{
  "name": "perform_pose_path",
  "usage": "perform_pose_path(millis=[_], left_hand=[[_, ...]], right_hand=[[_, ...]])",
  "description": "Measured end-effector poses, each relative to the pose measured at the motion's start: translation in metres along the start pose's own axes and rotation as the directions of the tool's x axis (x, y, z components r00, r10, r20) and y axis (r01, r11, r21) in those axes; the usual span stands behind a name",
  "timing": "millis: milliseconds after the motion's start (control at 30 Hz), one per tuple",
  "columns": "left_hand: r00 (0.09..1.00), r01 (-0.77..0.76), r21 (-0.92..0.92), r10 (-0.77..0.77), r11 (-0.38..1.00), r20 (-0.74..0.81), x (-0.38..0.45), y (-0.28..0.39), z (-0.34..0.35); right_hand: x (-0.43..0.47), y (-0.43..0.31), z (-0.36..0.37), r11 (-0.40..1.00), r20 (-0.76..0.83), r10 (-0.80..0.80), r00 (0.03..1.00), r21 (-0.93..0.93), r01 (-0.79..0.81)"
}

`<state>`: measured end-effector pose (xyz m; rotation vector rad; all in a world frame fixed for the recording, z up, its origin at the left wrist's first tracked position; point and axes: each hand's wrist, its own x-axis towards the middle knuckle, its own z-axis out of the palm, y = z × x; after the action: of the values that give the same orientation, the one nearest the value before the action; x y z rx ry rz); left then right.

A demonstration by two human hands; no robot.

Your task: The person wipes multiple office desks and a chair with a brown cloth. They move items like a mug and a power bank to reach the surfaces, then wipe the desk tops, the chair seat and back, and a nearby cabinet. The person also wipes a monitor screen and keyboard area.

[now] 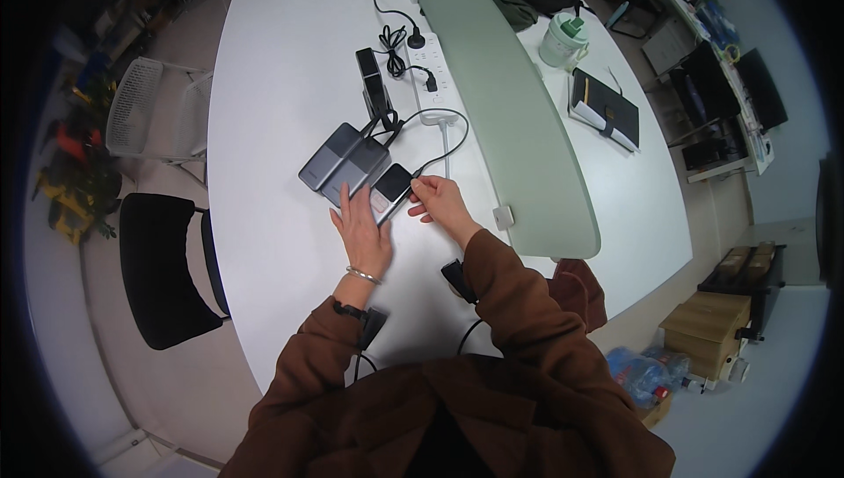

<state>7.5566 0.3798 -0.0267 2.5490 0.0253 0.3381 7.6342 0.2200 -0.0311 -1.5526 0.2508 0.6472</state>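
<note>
Two grey power banks (333, 156) lie side by side on the white table, dark loops at their far ends. To their right is a silver device with a black screen (393, 182); a black cable (467, 128) runs to its upper right corner. My left hand (361, 230) lies over the device's near end, fingertips reaching the nearer power bank. At that corner, my right hand (438, 204) pinches the cable's plug between thumb and forefinger. Beyond stands a black upright device (373, 79). A white power strip (432, 69) holds two black plugs.
A green divider (521, 115) stands along the right of the power strip. Behind it are a lidded cup (562, 41) and a black notebook (606, 108). A black chair (158, 270) stands left of the table. Dark devices with cables are near my forearms.
</note>
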Motion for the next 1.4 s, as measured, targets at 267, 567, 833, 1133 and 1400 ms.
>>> perform_pose_path(millis=[267, 567, 833, 1133, 1400], left_hand=[[0.998, -0.062, 0.053, 0.060, 0.997, 0.030, 0.003, -0.004, -0.009], [0.999, -0.039, 0.092, 0.037, 0.995, 0.018, 0.041, -0.032, -0.046], [0.989, -0.123, 0.179, 0.107, 0.976, 0.099, 0.093, -0.011, -0.045], [0.966, -0.238, 0.293, 0.195, 0.926, 0.169, 0.093, 0.013, -0.007], [0.990, -0.139, 0.150, 0.133, 0.979, 0.051, 0.156, -0.006, -0.041]], right_hand=[[0.010, -0.036, -0.004, 0.783, -0.348, -0.468, 0.812, -0.589, 0.199], [0.065, -0.065, -0.007, 0.132, -0.046, -0.776, 0.628, -0.987, 0.090], [0.053, -0.066, -0.009, 0.189, -0.040, -0.741, 0.671, -0.970, 0.151], [0.054, -0.086, 0.011, 0.378, -0.095, -0.765, 0.637, -0.867, 0.325], [0.064, -0.101, 0.019, 0.478, -0.149, -0.708, 0.690, -0.820, 0.313]])
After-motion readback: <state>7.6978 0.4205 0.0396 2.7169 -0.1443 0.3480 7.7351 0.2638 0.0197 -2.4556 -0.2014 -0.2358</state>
